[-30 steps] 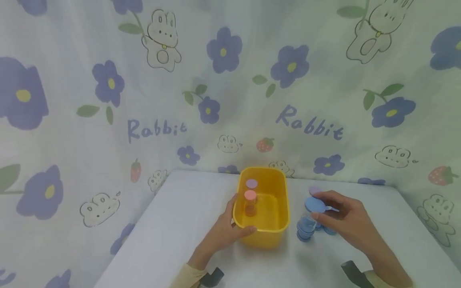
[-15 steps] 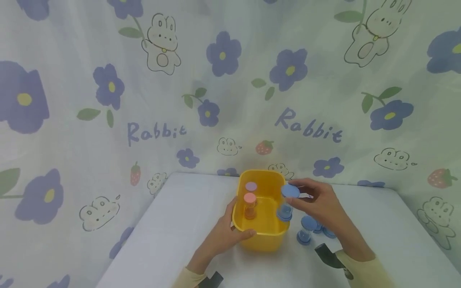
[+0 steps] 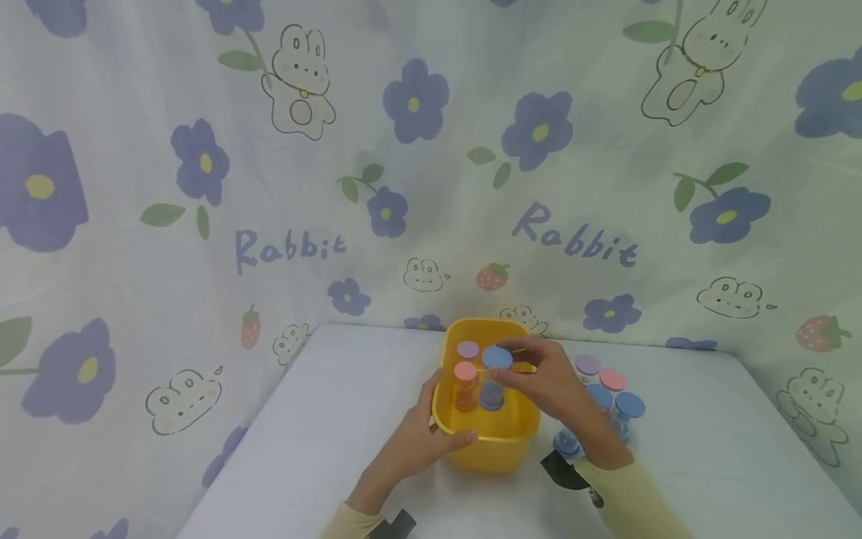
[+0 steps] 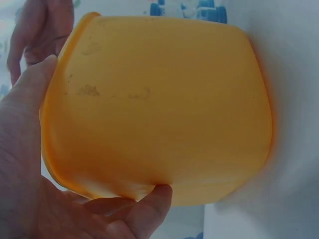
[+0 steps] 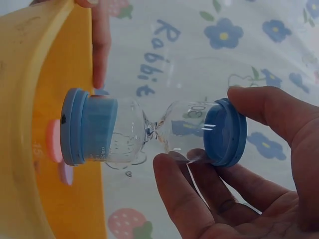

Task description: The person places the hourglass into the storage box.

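A blue-capped sand timer (image 3: 497,358) is in my right hand (image 3: 548,378), upright within the mouth of the yellow bin (image 3: 488,454). In the right wrist view, thumb and fingers pinch the upper cap of this sand timer (image 5: 104,129), and blue sand lies in its lower bulb. A pink sand timer (image 3: 465,372) and a purple one (image 3: 468,349) stand inside the bin on its left side. My left hand (image 3: 417,442) grips the bin's near left corner. The left wrist view shows the fingers of that hand (image 4: 25,154) against the bin's outer wall (image 4: 159,109).
Right of the bin stands a group of sand timers: a purple one (image 3: 588,364), a pink one (image 3: 613,379) and several blue ones (image 3: 629,405), partly behind my right forearm. A patterned curtain (image 3: 431,165) hangs behind the white table (image 3: 350,389).
My right hand has lifted a blue sand timer from the group and carried it left into the bin's mouth. My left hand stays on the bin.
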`<state>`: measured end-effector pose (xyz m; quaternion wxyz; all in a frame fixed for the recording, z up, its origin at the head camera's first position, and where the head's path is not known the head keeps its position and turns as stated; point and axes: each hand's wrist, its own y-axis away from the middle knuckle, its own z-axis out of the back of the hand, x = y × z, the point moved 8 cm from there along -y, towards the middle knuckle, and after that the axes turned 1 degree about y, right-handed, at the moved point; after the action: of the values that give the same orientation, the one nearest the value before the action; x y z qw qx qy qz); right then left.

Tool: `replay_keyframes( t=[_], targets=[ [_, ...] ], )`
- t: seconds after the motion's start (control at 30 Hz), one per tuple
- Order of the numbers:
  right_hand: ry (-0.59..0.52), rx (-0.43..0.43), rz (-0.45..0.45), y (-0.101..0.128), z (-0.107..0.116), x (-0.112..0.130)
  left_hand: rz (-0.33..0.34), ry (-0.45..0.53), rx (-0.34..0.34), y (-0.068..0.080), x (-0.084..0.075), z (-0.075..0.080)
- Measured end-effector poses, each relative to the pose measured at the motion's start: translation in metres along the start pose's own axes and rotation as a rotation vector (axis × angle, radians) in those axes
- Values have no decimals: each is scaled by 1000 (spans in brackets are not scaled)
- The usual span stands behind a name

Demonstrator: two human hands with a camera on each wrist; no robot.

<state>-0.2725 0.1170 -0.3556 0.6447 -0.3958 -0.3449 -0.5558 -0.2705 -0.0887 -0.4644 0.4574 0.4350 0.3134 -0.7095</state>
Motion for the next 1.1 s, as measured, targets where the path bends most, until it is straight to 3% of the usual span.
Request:
replay_keyframes(
  t=[0.57,0.7,0.93,1.1],
  targets=[
    [-57,53,-33,-17,-47,-26,39,-5,3,0,3,-2],
    [-64,48,-6,-18,-53,-28,32,-9,3,0,2,-2],
    [-10,33,-2,-16,-59,-29,31,-19,-5,0,3,-1],
    [86,48,-1,-17,-65,-30,29,-26,-11,0,4,0]
  ],
)
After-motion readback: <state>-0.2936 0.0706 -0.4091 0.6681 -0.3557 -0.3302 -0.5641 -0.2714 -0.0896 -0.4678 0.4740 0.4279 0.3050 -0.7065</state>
